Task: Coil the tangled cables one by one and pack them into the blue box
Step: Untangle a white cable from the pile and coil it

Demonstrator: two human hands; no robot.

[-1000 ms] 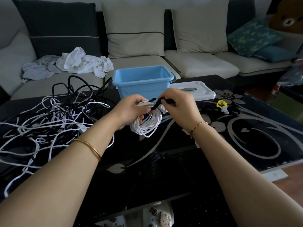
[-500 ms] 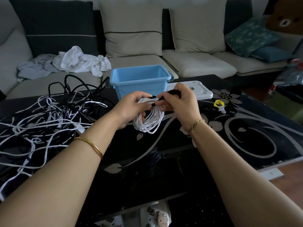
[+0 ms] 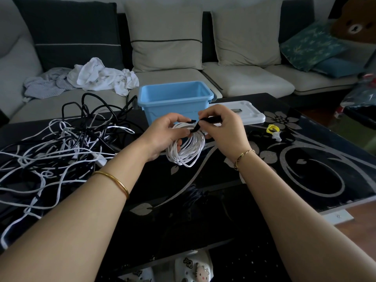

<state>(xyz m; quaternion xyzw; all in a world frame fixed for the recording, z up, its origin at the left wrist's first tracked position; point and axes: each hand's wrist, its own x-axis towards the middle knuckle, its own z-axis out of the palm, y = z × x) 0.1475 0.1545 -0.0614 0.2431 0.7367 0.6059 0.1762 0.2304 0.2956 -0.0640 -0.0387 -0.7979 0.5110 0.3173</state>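
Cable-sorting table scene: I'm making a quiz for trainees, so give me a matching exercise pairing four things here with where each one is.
Things:
1. white coil
2. blue box
3. cable tangle
4. white lid

Places:
A. flat on the table, right of the box
B. held in both hands
C. spread over the table's left side
D. at the table's far edge, open

Pairs: 1-B, 2-D, 3-C, 4-A

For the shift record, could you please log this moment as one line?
left hand: holds white cable coil | right hand: wraps black strap round coil | blue box: open, looks empty | tangled cables: on table
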